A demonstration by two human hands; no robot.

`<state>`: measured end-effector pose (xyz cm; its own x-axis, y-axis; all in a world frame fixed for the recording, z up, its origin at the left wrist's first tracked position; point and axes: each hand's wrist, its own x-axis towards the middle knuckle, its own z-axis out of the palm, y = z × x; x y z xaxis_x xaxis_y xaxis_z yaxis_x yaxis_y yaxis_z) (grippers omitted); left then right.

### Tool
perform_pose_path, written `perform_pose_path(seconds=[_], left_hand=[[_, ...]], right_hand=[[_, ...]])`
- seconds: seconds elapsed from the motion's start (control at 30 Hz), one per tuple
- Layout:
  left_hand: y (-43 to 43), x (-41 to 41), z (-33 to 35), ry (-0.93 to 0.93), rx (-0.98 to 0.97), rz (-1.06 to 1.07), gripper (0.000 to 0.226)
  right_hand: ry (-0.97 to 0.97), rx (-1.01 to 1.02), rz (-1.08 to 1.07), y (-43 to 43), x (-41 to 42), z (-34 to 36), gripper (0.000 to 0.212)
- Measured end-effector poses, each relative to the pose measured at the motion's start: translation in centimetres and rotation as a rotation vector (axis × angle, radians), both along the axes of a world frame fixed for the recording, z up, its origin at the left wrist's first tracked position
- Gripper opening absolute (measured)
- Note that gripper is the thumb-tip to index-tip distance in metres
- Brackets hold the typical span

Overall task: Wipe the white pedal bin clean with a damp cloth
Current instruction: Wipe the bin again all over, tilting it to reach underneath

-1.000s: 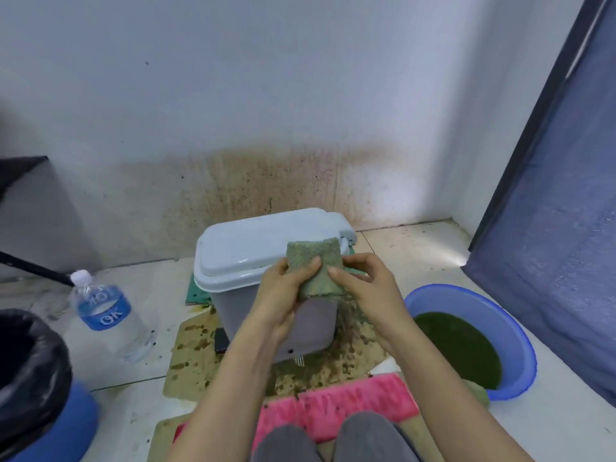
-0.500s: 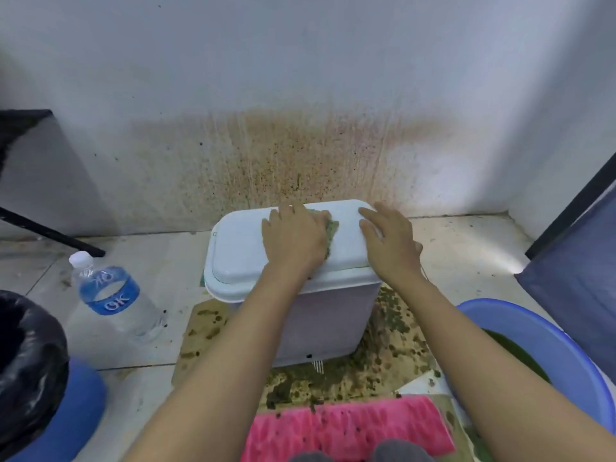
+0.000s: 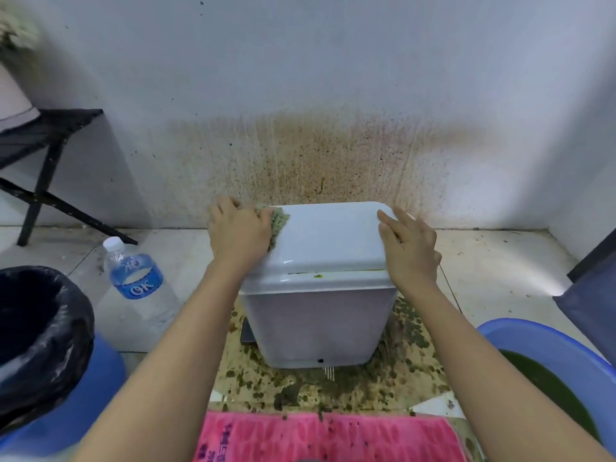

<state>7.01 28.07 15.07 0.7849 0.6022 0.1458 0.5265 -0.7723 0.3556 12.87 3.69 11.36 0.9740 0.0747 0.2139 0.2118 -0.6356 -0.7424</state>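
Note:
The white pedal bin (image 3: pixel 316 321) stands on the floor against a stained wall, its lid shut. My left hand (image 3: pixel 238 233) lies flat on a green cloth (image 3: pixel 278 220) and presses it onto the lid's left edge; most of the cloth is hidden under the palm. My right hand (image 3: pixel 408 250) rests with straight fingers on the lid's right edge. A small green smear sits in the seam under the lid's front.
A water bottle (image 3: pixel 140 281) stands left of the bin. A blue bucket with a black liner (image 3: pixel 36 331) is at near left, a blue basin of green water (image 3: pixel 563 371) at near right. Stained cardboard (image 3: pixel 410 371) lies under the bin, a pink mat (image 3: pixel 326 438) nearest me. A black stand (image 3: pixel 40 168) is far left.
My hands brought the cloth from in front of me down onto the lid. Then the left hand slid the cloth from mid-lid to the left edge, and the right hand settled on the right edge.

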Motion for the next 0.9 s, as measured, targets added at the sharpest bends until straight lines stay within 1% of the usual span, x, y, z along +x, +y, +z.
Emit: perform_pose_path(seconds=[0.07, 0.13, 0.2, 0.27, 0.33, 0.37, 0.43, 0.5, 0.53, 0.6, 0.7, 0.77, 0.9], left_hand=[[-3.5, 2.8, 0.5, 0.008, 0.027, -0.058, 0.055], [-7.8, 4.0, 0.1, -0.018, 0.085, -0.217, 0.062], [-10.7, 2.8, -0.8, -0.056, 0.148, -0.379, 0.069], [-10.8, 0.0, -1.6, -0.146, 0.183, -0.476, 0.065], [-9.1, -3.2, -2.6, -0.276, 0.204, -0.510, 0.054], [-7.9, -4.7, -3.2, -0.319, 0.224, -0.505, 0.048], [-5.5, -7.0, -4.2, -0.371, 0.248, -0.439, 0.046], [-3.5, -8.6, -5.0, -0.463, 0.188, -0.315, 0.046], [-2.8, -9.3, -5.3, -0.525, 0.129, -0.255, 0.045], [-1.9, -10.5, -5.9, -0.647, 0.029, -0.174, 0.045], [-2.1, -12.0, -6.5, -0.758, -0.002, -0.103, 0.042], [-2.6, -12.6, -6.8, -0.735, 0.046, -0.083, 0.035], [-3.7, -11.9, -6.7, -0.613, 0.158, -0.003, 0.028]], right_hand=[[-0.001, 0.000, -0.004, 0.0, 0.1, 0.0, 0.036], [-0.004, -0.001, -0.013, -0.1, 0.3, -0.1, 0.036], [-0.016, -0.006, -0.021, -0.1, 0.4, -0.2, 0.035], [-0.028, -0.018, -0.025, 0.1, 0.4, -0.1, 0.036], [-0.053, -0.045, -0.046, 0.2, 0.2, 0.0, 0.038], [-0.078, -0.070, -0.059, 0.3, -0.2, 0.0, 0.038], [-0.169, -0.135, -0.043, 0.6, -1.3, -0.1, 0.038], [-0.257, -0.217, 0.040, 1.1, -2.8, -0.4, 0.039], [-0.276, -0.251, 0.073, 1.5, -3.6, -0.5, 0.040], [-0.272, -0.278, 0.073, 1.9, -4.5, -0.7, 0.042], [-0.266, -0.266, 0.047, 1.9, -4.6, -0.9, 0.041], [-0.286, -0.269, 0.045, 1.8, -4.6, -1.2, 0.041], [-0.301, -0.224, 0.018, 2.5, -4.9, -1.6, 0.041]])
